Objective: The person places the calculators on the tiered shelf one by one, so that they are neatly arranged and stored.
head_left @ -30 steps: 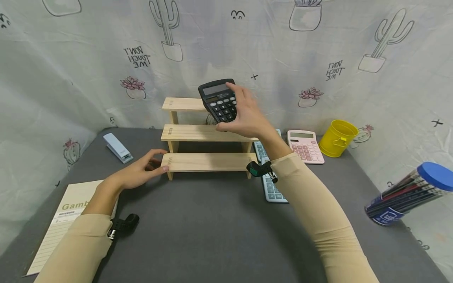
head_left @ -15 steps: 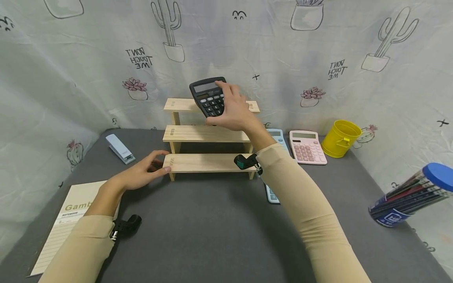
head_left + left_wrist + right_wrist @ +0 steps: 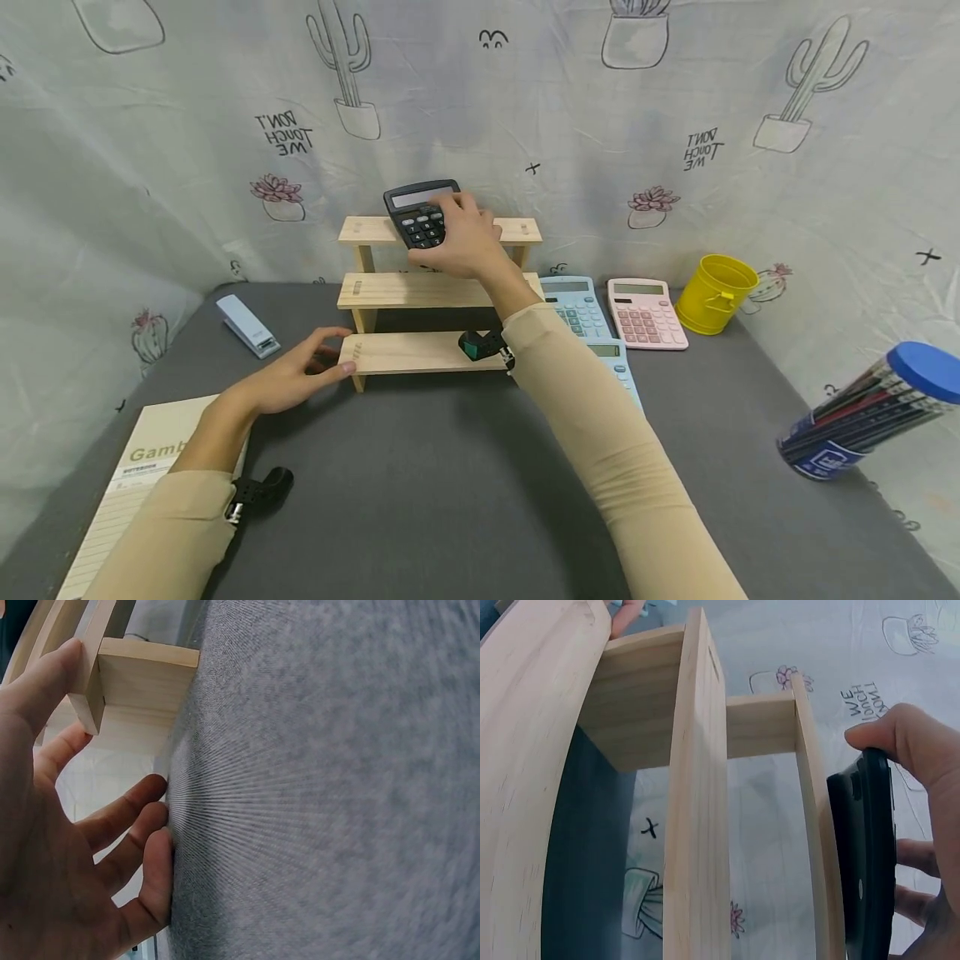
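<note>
A black calculator (image 3: 420, 218) is in my right hand (image 3: 467, 242), which grips it by its right side, with the thumb at its lower edge. It leans back over the top board of a three-step wooden shelf (image 3: 442, 287). In the right wrist view the calculator (image 3: 864, 855) appears edge-on, right at the top board. My left hand (image 3: 292, 371) pinches the left end of the lowest board between thumb and index finger. The left wrist view has that board's corner (image 3: 88, 705) between them, while the other fingers of the left hand (image 3: 67, 840) touch the grey tabletop.
Two blue calculators (image 3: 577, 308) lie right of the shelf, partly behind my right sleeve. Beyond them are a pink calculator (image 3: 647, 312), a yellow bucket (image 3: 716, 293) and a tub of pencils (image 3: 862, 417). To the left lie a stapler (image 3: 247, 325) and a notebook (image 3: 142, 475).
My right hand has carried the black calculator left and slightly down, closer to the shelf's top board. The left hand has kept its place at the lowest board.
</note>
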A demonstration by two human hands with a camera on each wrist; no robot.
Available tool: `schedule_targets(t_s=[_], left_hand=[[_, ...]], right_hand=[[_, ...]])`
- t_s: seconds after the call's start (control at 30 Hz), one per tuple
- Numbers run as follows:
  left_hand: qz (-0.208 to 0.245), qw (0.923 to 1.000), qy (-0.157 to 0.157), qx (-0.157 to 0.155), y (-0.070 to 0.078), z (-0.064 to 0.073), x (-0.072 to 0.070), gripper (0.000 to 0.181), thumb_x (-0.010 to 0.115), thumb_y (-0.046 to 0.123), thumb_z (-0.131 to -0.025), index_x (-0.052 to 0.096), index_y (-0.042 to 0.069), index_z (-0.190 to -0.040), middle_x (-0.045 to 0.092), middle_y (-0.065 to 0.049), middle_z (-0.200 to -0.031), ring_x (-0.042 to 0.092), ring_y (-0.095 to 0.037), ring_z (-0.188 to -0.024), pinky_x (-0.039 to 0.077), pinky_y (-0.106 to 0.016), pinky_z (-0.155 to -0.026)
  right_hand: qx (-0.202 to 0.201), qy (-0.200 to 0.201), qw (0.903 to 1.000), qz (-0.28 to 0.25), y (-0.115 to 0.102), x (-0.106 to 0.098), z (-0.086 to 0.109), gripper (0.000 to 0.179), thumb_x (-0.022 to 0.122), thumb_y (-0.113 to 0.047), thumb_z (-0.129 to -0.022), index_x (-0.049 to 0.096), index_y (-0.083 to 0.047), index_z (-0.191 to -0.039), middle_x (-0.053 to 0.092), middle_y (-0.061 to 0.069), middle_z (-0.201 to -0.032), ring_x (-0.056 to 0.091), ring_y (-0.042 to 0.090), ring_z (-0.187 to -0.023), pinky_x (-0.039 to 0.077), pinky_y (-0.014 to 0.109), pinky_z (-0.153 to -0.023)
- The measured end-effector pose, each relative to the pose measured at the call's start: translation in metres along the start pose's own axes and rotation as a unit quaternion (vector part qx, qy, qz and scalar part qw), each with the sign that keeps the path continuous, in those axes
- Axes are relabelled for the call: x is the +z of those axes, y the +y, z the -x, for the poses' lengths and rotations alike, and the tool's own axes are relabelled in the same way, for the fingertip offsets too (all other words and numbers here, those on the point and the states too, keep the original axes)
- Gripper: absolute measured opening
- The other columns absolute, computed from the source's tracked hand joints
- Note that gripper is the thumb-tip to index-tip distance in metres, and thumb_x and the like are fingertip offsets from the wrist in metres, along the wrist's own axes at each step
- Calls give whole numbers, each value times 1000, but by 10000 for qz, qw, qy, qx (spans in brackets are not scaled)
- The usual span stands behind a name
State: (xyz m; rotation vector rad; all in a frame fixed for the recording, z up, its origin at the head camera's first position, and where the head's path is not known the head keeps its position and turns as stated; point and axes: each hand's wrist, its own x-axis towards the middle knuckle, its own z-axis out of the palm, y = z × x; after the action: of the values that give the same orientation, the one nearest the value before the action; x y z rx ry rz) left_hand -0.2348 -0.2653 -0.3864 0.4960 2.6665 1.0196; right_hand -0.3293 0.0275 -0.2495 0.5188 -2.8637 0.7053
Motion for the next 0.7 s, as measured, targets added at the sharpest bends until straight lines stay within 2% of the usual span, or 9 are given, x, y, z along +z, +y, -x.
schedule_targets(t_s=[0.2,0.37,0.53,0.7], left_hand=[[-84,9999,2,-98,-1,-2,0,70,55,53,-104,22,22,-158,42,-29,-150,54,-50,-126,51,-54,-86],[-100,9998,20,-171,0,0,-2,71,54,54,-104,22,23,-158,42,-29,-150,53,-50,-127,52,-54,-86],[-173,9997,23,-158,4,-2,-4,72,54,54,-104,21,23,-159,40,-29,-152,50,-52,-131,49,-62,-91],[-192,9994,-21,-294,6,-2,-4,72,54,57,-103,21,25,-159,41,-29,-152,48,-52,-133,46,-65,-95]], right_hand=[[175,-169,9994,234,-8,6,-4,86,70,-68,-84,41,-30,-156,29,4,-164,34,37,-142,31,52,-113],[-8,-569,9973,465,-14,3,-8,92,62,-76,-86,36,-28,-161,25,6,-169,29,40,-148,27,53,-118],[-268,-857,9948,490,-11,-1,-8,89,62,-67,-92,30,-24,-163,17,11,-172,23,43,-152,27,55,-119],[-635,-886,9936,307,-8,3,-9,84,66,-53,-94,31,-18,-162,15,13,-172,18,33,-157,18,53,-122]])
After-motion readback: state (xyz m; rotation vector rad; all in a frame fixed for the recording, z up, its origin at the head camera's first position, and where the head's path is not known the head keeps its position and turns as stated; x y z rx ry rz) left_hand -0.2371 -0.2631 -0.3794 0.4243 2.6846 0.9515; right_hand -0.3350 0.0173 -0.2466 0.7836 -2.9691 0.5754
